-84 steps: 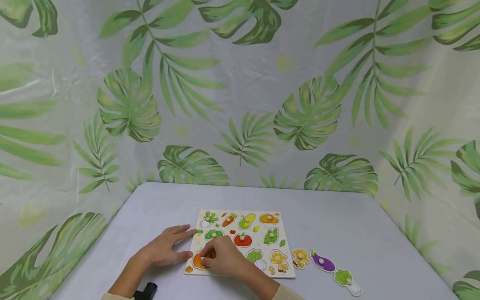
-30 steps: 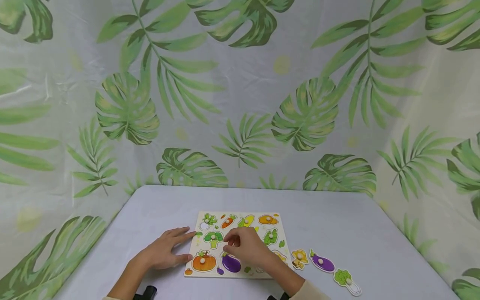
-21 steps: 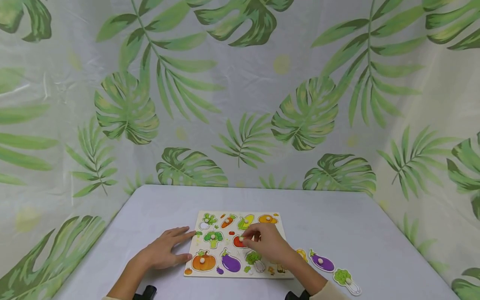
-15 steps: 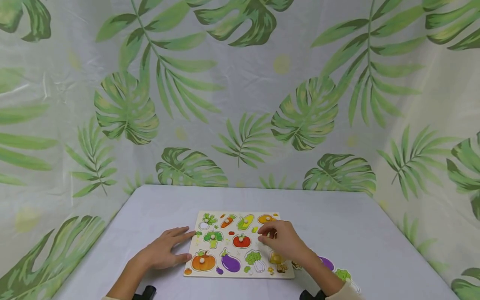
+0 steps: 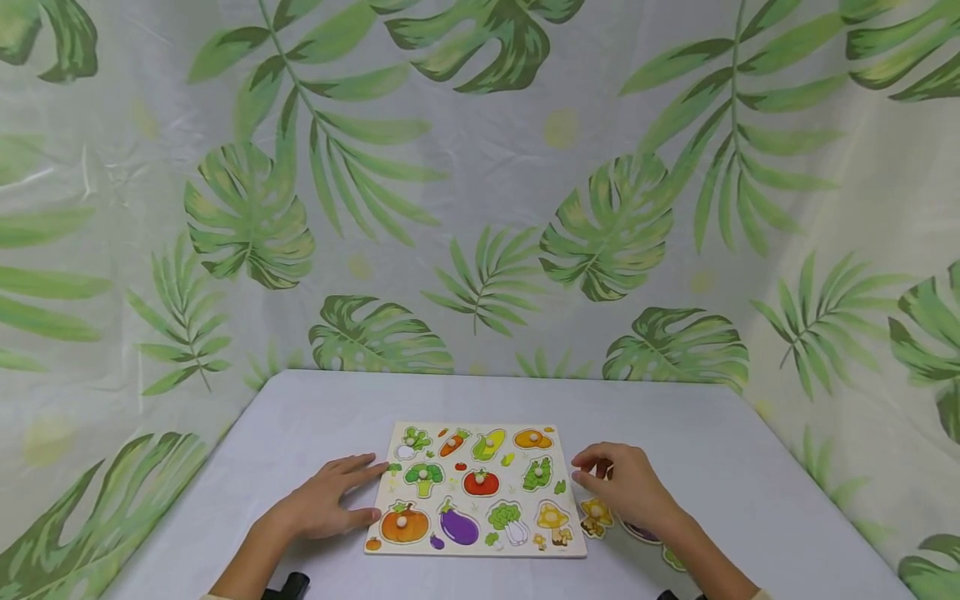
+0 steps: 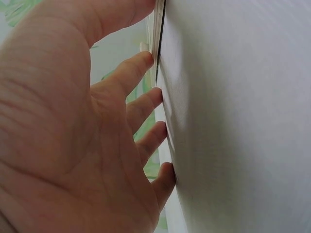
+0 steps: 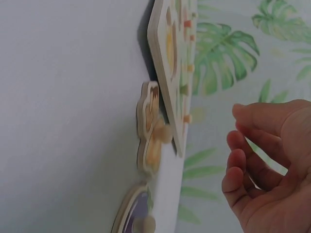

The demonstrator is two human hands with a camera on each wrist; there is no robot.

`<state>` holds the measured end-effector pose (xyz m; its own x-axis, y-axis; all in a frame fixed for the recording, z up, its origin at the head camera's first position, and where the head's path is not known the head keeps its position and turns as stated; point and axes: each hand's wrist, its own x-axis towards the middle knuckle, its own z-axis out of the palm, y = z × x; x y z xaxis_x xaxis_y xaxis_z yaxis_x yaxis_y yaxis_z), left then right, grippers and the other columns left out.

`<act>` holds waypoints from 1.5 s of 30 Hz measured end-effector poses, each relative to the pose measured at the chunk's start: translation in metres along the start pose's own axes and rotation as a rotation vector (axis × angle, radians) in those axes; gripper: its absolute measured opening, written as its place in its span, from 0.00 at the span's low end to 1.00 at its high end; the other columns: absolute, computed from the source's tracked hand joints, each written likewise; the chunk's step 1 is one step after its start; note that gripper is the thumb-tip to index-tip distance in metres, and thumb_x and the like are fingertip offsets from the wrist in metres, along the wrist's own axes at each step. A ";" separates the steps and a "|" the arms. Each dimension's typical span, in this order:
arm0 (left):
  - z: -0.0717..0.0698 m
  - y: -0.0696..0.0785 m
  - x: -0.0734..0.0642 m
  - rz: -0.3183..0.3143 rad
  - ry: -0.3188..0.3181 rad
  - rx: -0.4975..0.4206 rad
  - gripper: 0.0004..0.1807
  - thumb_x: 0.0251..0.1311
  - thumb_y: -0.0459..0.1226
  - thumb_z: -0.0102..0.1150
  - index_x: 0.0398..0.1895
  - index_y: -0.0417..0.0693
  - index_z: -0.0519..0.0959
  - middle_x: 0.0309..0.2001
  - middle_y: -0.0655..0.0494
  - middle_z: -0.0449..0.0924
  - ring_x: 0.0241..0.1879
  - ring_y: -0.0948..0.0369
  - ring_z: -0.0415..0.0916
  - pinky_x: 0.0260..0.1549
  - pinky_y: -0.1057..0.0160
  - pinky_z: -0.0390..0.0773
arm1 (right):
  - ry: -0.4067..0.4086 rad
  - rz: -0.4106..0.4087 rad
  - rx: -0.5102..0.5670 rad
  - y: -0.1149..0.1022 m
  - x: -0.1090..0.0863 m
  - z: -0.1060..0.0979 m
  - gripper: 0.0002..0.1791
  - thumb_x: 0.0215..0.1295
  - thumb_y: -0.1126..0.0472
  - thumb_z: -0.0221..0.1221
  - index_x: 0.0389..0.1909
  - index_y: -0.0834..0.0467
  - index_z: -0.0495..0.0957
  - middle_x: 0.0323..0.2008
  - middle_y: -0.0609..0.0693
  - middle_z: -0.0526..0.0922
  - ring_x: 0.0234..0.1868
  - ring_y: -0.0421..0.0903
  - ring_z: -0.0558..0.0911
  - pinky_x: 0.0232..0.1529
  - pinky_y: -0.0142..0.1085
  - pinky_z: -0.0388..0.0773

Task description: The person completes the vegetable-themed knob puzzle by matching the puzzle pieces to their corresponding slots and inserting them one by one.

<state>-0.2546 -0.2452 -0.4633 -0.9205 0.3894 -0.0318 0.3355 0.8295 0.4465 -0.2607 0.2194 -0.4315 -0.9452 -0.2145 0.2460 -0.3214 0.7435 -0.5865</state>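
A wooden vegetable puzzle board (image 5: 450, 483) lies on the table, with the knobbed pumpkin piece (image 5: 417, 528) seated in its near left corner. My left hand (image 5: 318, 502) rests at the board's left edge, fingers spread; index finger and thumb touch it. Right of the board, my right hand (image 5: 628, 482) hovers above the loose pieces, fingers loosely bent and holding nothing. Below it lies the mushroom piece (image 5: 595, 518), its knob (image 7: 164, 132) showing in the right wrist view. The eggplant piece (image 5: 639, 532) and bok choy piece (image 5: 672, 559) are partly hidden by the right hand and forearm.
Knobbed pieces such as the tomato (image 5: 491, 483) and broccoli (image 5: 424, 479) sit in the board. Its printed eggplant (image 5: 459, 528), bok choy (image 5: 508, 521) and mushroom (image 5: 552, 514) spots show no knobs. A leaf-patterned curtain (image 5: 480, 192) stands behind the white table (image 5: 337, 408).
My right hand has let go of the pumpkin piece and moved right across the board, past its right edge, to above the loose pieces. The left hand has stayed at the board's edge.
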 end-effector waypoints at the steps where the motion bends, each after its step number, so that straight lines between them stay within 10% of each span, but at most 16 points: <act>1: 0.000 0.000 0.000 0.002 0.000 0.001 0.41 0.60 0.60 0.65 0.76 0.61 0.70 0.78 0.47 0.63 0.77 0.38 0.55 0.68 0.25 0.60 | 0.007 0.002 -0.007 0.002 -0.001 -0.002 0.05 0.63 0.60 0.71 0.39 0.53 0.89 0.29 0.38 0.83 0.29 0.36 0.74 0.30 0.29 0.73; 28: 0.001 0.000 0.000 0.000 -0.002 0.004 0.41 0.59 0.60 0.65 0.76 0.61 0.70 0.78 0.47 0.63 0.77 0.37 0.55 0.68 0.24 0.59 | -0.062 0.157 -0.069 0.045 -0.030 -0.019 0.14 0.58 0.54 0.74 0.43 0.54 0.89 0.29 0.41 0.80 0.26 0.38 0.70 0.24 0.30 0.68; 45: 0.000 0.001 -0.001 0.004 -0.006 0.000 0.41 0.60 0.60 0.65 0.76 0.60 0.70 0.78 0.46 0.63 0.77 0.36 0.56 0.68 0.24 0.59 | -0.191 0.069 0.004 0.063 -0.034 -0.013 0.09 0.61 0.54 0.72 0.40 0.53 0.89 0.28 0.42 0.81 0.25 0.36 0.72 0.25 0.30 0.71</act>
<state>-0.2536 -0.2447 -0.4629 -0.9179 0.3952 -0.0357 0.3392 0.8281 0.4463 -0.2482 0.2819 -0.4671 -0.9585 -0.2800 0.0542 -0.2554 0.7582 -0.5999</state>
